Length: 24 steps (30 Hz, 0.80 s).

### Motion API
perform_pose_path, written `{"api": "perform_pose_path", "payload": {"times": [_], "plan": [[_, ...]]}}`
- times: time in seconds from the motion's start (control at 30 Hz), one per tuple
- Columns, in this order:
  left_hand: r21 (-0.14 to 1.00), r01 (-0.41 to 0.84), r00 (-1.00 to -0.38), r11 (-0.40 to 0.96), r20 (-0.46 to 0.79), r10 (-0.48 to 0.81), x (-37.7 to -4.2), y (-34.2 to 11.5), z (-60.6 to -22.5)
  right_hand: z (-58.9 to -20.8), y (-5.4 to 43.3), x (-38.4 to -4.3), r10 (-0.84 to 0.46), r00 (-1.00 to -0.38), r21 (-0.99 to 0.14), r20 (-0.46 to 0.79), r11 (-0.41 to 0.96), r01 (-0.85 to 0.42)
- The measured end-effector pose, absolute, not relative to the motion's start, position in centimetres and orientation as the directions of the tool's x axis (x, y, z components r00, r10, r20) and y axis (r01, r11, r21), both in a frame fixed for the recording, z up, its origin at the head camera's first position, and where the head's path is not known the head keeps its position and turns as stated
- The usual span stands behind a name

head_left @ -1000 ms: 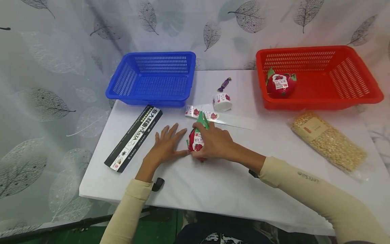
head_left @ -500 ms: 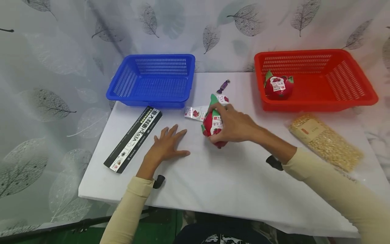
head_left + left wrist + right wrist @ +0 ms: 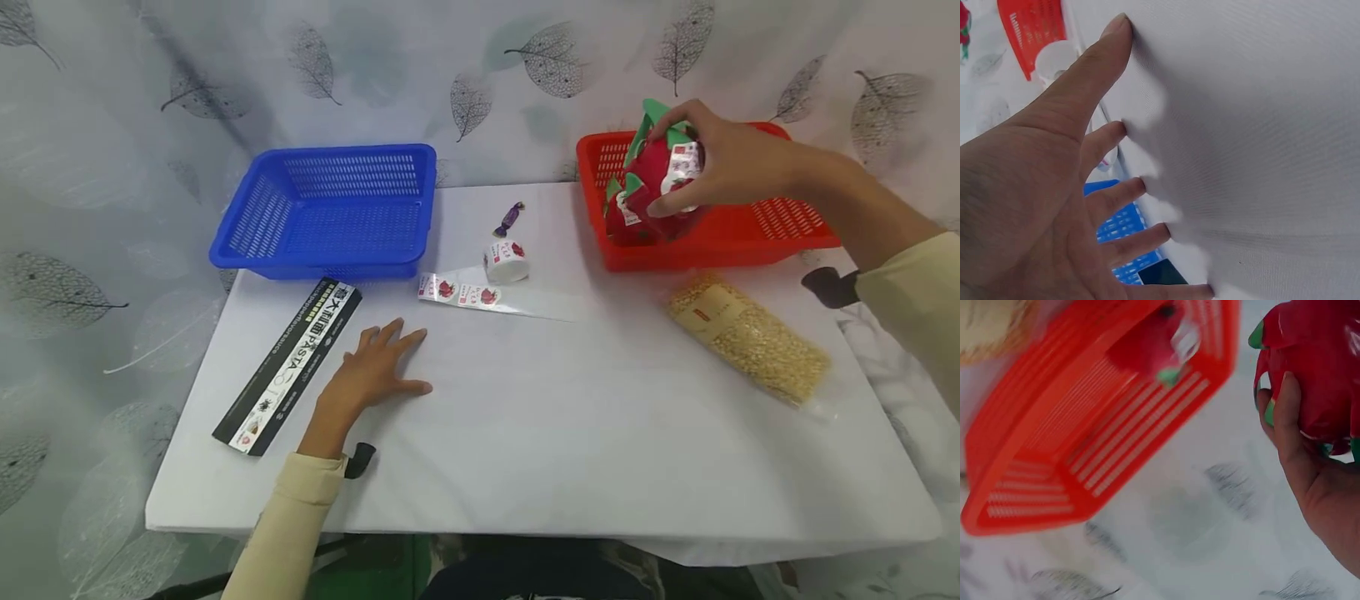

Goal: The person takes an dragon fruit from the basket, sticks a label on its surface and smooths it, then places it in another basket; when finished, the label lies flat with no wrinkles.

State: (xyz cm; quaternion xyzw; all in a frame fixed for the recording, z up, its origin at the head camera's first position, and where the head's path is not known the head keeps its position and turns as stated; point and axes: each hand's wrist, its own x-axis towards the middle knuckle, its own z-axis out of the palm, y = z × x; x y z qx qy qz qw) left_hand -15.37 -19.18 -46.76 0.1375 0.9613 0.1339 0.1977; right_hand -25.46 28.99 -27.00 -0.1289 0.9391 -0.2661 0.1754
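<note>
My right hand [image 3: 738,162] grips a red dragon fruit [image 3: 658,171] with green leaf tips and a white label. It holds the fruit over the left end of the red basket [image 3: 720,252]. A second labelled dragon fruit [image 3: 621,223] sits inside that basket, partly covered by the held one in the head view. From the right wrist, fingers curl round the glossy held fruit [image 3: 1319,369], beside the basket's slotted wall [image 3: 1035,425]. My left hand [image 3: 371,367] rests on the white tabletop with fingers spread and fingertips on the cloth, holding nothing.
A blue basket [image 3: 322,265] stands at back left, with a black-and-white pasta box [image 3: 288,367] in front. At centre lie a label strip [image 3: 468,293], a label roll [image 3: 507,263] and a purple wrapped candy [image 3: 510,219]. A bag of yellow grains [image 3: 750,337] lies at right.
My right hand has lifted the dragon fruit from the table centre and carried it right and back over the red basket. The head view has shifted; the left hand stays on the table.
</note>
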Motion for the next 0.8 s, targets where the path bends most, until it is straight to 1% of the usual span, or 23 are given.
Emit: {"api": "perform_pose_path", "payload": {"times": [0.07,0.23,0.37,0.53,0.63,0.8], "plan": [[0.310,0.207,-0.885,0.928,-0.344,0.313,-15.3,-19.5,-46.7,-27.3,30.7,-26.6,-0.325,-0.896,-0.555,-0.303,0.824,-0.112],[0.308,0.210,-0.889,0.928,-0.336,0.313,-15.4,-19.6,-46.9,-28.6,33.9,-28.9,-0.296,-0.884,-0.568,-0.362,0.822,-0.043],[0.317,0.216,-0.891,0.923,-0.323,0.319,-15.6,-19.4,-47.1,-29.9,36.0,-30.9,-0.250,-0.877,-0.531,-0.410,0.847,0.007],[0.335,0.212,-0.895,0.918,-0.312,0.320,-15.2,-19.2,-47.2,-32.3,38.2,-33.2,-0.170,-0.859,-0.432,-0.483,0.900,0.065],[0.339,0.212,-0.895,0.916,-0.310,0.322,-14.9,-19.2,-47.3,-34.5,39.1,-33.7,-0.148,-0.846,-0.398,-0.512,0.914,0.080],[0.349,0.219,-0.896,0.911,-0.299,0.329,-14.6,-19.0,-47.1,-37.6,40.0,-33.4,-0.178,-0.836,-0.435,-0.519,0.897,0.080]]}}
